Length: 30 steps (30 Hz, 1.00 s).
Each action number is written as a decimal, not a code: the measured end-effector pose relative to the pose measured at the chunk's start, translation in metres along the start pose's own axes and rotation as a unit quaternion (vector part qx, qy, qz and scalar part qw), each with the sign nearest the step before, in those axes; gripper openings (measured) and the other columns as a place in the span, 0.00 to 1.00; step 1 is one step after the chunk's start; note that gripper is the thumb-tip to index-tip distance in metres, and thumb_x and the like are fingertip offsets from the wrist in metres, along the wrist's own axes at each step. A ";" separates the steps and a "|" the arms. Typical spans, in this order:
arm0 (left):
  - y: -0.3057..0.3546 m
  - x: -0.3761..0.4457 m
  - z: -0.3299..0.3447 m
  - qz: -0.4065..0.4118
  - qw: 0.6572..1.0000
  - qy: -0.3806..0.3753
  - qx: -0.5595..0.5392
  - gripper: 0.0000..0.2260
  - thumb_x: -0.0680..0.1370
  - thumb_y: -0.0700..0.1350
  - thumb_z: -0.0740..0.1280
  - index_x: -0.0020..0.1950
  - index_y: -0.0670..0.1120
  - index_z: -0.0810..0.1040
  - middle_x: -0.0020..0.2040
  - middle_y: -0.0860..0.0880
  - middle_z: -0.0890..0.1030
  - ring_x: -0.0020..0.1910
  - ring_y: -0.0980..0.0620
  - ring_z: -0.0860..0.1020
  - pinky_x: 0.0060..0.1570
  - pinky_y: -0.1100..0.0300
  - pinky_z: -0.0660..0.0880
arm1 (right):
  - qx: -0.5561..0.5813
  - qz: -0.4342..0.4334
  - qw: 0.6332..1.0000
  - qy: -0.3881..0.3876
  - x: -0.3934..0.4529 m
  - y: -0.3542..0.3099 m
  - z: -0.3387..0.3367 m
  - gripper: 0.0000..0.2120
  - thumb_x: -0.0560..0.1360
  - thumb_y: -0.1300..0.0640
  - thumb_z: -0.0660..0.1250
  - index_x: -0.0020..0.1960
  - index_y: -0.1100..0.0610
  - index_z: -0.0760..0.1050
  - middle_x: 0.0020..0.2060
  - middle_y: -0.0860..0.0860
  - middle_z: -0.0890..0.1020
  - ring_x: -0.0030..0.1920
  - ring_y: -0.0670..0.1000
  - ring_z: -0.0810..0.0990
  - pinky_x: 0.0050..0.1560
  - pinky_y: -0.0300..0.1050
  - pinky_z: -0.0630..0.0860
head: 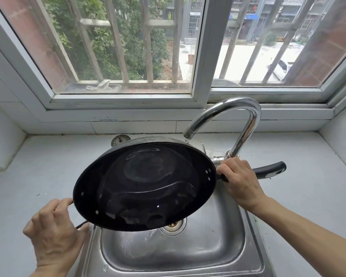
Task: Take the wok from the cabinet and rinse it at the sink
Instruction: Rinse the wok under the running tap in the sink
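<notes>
My left grip [54, 234] curls round the wok's [146, 186] thin loop handle, my right grip [240, 180] clasps its long handle; tilted over the sink [218, 246], the wok hides the drain partly, faucet [228, 120] beyond

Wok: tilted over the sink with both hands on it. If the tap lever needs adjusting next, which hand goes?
Right, probably. The right hand grips the long handle just below the tap base; the left hand holds the wok's far loop handle.
</notes>
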<state>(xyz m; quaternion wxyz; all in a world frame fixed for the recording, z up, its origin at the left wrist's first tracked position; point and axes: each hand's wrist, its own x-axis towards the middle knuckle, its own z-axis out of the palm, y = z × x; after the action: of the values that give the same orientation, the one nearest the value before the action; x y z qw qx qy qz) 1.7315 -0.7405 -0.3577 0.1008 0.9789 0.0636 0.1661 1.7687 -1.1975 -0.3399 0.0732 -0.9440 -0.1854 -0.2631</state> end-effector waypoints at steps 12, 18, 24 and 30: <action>0.014 0.024 -0.028 0.130 0.988 -0.088 0.015 0.48 0.41 0.45 0.87 0.59 0.41 0.74 0.55 0.39 0.74 0.52 0.35 0.70 0.47 0.39 0.66 | 0.017 0.032 0.997 -0.066 -0.020 -0.003 -0.031 0.23 0.58 0.76 0.72 0.47 0.55 0.75 0.44 0.48 0.77 0.45 0.53 0.73 0.42 0.45 0.65; 0.017 0.054 -0.044 0.181 0.974 -0.128 0.041 0.48 0.42 0.48 0.86 0.59 0.43 0.75 0.54 0.42 0.75 0.51 0.36 0.72 0.45 0.42 0.65 | 0.029 0.049 0.996 -0.073 -0.019 -0.004 -0.046 0.21 0.61 0.73 0.74 0.48 0.55 0.77 0.45 0.47 0.77 0.45 0.53 0.74 0.43 0.44 0.64; 0.013 0.087 -0.052 0.218 0.956 -0.179 0.077 0.48 0.40 0.56 0.80 0.59 0.49 0.76 0.51 0.47 0.74 0.47 0.42 0.73 0.42 0.51 0.61 | 0.040 0.042 0.996 -0.071 -0.012 -0.006 -0.066 0.17 0.64 0.70 0.76 0.49 0.56 0.79 0.44 0.48 0.79 0.46 0.54 0.75 0.45 0.45 0.63; 0.012 0.106 -0.052 0.228 0.939 -0.246 0.072 0.46 0.43 0.62 0.71 0.62 0.55 0.75 0.54 0.52 0.72 0.56 0.46 0.72 0.48 0.51 0.61 | 0.035 0.040 0.994 -0.092 -0.013 -0.003 -0.075 0.17 0.66 0.70 0.76 0.51 0.57 0.80 0.44 0.48 0.79 0.46 0.55 0.77 0.44 0.48 0.68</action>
<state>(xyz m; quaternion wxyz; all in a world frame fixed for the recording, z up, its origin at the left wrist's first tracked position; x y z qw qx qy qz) 1.8144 -0.7258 -0.2740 0.0022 0.9822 -0.1758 -0.0665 1.7219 -1.2160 -0.2833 0.0995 -0.9676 -0.1627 -0.1657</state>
